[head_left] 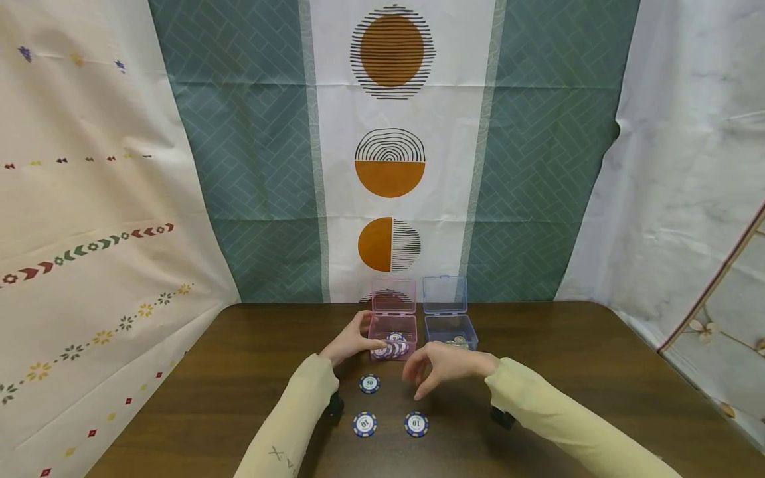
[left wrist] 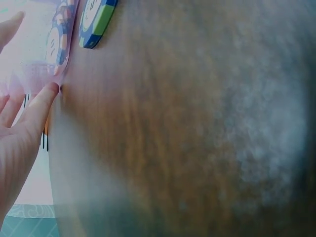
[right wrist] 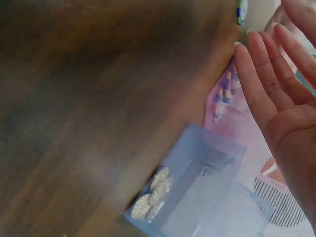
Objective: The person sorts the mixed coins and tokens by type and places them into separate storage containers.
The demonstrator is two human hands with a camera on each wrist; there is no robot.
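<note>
In the head view, my left hand (head_left: 352, 342) holds the left side of a clear pink plastic box (head_left: 409, 328), thumb at its front and fingers toward the back. Blue-and-white poker chips (head_left: 396, 346) lie inside it. The left wrist view shows fingertips (left wrist: 52, 89) right at the box's lower corner. My right hand (head_left: 448, 365) hovers over the table just right of the pink box, fingers loosely bent with nothing between them. In front of the hands three poker chips lie flat: one marked 50 (head_left: 369, 384) and two marked 10, a left one (head_left: 364, 423) and a right one (head_left: 416, 423).
A clear blue plastic box (head_left: 439, 324) stands open right of the pink one, with several silvery coin-like discs (right wrist: 159, 187) in it. Both hinged lids stand up at the back. Behind the dark wooden table (head_left: 251, 385) hangs a patterned cloth (head_left: 400, 113).
</note>
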